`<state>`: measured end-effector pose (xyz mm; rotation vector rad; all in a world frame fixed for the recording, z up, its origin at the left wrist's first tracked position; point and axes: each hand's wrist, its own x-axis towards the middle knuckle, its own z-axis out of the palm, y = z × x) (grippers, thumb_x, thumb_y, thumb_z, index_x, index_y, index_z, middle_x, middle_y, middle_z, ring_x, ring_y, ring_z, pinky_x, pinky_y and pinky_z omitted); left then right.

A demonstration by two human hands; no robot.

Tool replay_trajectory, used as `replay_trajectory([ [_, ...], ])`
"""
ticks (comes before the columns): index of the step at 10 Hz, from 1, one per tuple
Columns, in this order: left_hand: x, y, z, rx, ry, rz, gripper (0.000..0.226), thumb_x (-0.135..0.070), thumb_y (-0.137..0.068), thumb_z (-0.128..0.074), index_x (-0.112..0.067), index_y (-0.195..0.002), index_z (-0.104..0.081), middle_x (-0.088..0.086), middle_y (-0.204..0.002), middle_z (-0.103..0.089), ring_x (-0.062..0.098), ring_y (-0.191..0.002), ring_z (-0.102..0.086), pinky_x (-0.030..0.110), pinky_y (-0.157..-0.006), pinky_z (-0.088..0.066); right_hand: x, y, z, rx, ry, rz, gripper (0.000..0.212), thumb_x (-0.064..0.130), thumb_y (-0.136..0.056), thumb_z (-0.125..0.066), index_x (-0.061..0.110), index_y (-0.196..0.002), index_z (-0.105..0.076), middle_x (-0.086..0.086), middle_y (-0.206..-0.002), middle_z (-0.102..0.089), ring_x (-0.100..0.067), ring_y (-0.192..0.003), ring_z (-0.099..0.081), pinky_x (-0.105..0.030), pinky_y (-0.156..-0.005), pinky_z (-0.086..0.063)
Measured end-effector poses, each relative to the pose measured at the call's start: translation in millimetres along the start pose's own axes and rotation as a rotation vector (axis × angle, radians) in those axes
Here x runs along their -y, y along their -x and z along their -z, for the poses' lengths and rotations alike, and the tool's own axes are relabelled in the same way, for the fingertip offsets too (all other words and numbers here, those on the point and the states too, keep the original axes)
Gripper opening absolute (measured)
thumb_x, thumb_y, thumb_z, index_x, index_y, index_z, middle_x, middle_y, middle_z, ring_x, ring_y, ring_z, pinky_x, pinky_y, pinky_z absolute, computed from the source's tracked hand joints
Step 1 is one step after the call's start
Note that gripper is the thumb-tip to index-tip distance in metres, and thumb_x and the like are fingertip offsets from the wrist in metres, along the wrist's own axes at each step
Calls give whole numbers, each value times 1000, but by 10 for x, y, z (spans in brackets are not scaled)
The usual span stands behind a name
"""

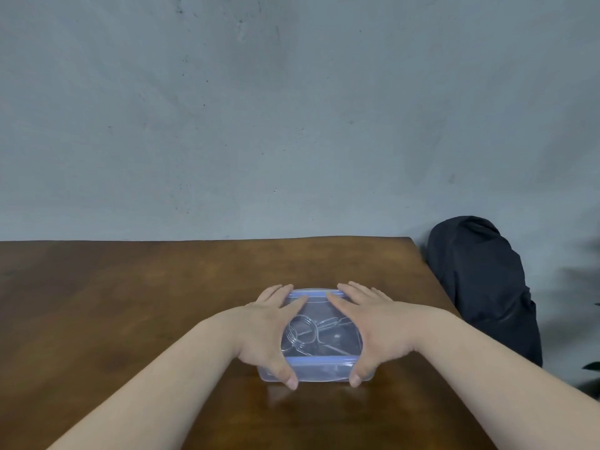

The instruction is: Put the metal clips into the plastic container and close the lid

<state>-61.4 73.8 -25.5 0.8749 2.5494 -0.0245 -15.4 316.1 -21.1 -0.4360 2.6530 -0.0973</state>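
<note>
A clear plastic container (319,373) with a blue-rimmed lid (321,361) sits on the brown wooden table (130,303). The lid lies on top of it. Metal wire clips (303,332) show through the lid, inside the container. My left hand (266,332) lies flat on the lid's left side, fingers reaching its far edge and thumb down over the near front wall. My right hand (373,329) mirrors it on the right side, thumb on the near right corner. Both hands press on and clasp the container. Whether the lid's latches are fastened cannot be told.
A grey wall stands just behind the table's far edge. A black bag (483,287) leans against the wall off the table's right edge. Dark plant leaves (592,368) poke in at the far right.
</note>
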Motion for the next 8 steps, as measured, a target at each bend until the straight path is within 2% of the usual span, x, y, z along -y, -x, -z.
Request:
replay_trajectory([
  [1, -48, -3, -10, -30, -32, -1, 137, -62, -70, -81, -30, -168, 9, 0, -175, 11, 22, -162, 14, 46, -130, -26, 84, -38, 23, -10, 76, -22, 135, 65, -66, -80, 36, -160, 13, 0, -169, 3, -27, -155, 6, -46, -124, -14],
  [2, -48, -14, -45, -85, -24, -15, 132, -59, -69, -78, -31, -168, 5, 2, -173, 0, 24, -160, 3, 46, -125, -35, 84, -73, 12, -56, 106, 2, 129, 64, -65, -78, 38, -159, 6, 1, -159, -15, -27, -147, -13, -46, -120, -27],
  [3, -21, -43, -51, -101, -18, -25, 133, -58, -68, -80, -29, -168, 3, 1, -171, -4, 23, -159, 1, 46, -126, -35, 51, -106, -20, -78, 84, 13, 128, 66, -63, -78, 38, -159, 3, 4, -154, -20, -25, -144, -17, -45, -119, -29],
  [4, -17, -47, -73, -114, 5, -28, 132, -58, -70, -80, -29, -168, 3, 0, -172, -1, 22, -160, 3, 44, -127, -33, 46, -113, -28, -81, 64, 15, 127, 65, -66, -79, 39, -159, 3, 4, -160, -15, -26, -148, -12, -46, -121, -24],
  [5, -6, -22, -140, -154, 53, -32, 133, -59, -71, -81, -25, -169, 2, -5, -175, 7, 18, -161, 13, 40, -130, -27, 59, -76, -54, -98, 38, 17, 125, 63, -70, -78, 38, -160, 5, 4, -167, -3, -26, -153, 2, -45, -124, -11],
  [6, 42, -12, -192, -177, 93, -28, 141, -64, -69, -84, -26, -169, 8, -10, -176, 20, 12, -161, 23, 43, -133, -18, 48, -68, -110, -121, 31, 18, 128, 65, -72, -77, 37, -160, 11, 4, -171, 18, -20, -154, 24, -39, -118, 10],
  [7, 91, 23, -181, -142, 196, -44, 145, -69, -68, -86, -32, -167, 13, -12, -173, 27, 11, -158, 31, 51, -134, -8, 44, -47, -173, -137, 8, 29, 132, 71, -69, -76, 37, -160, 14, 6, -168, 29, -14, -149, 36, -43, -119, 17],
  [8, 139, 113, -121, -174, 333, -54, 135, -78, -72, -77, -33, -168, 6, -12, -175, 21, 11, -160, 25, 49, -134, -5, 42, 84, -151, -162, -45, 36, 129, 77, -68, -70, 37, -161, 11, 9, -168, 28, -11, -148, 37, -46, -124, 14],
])
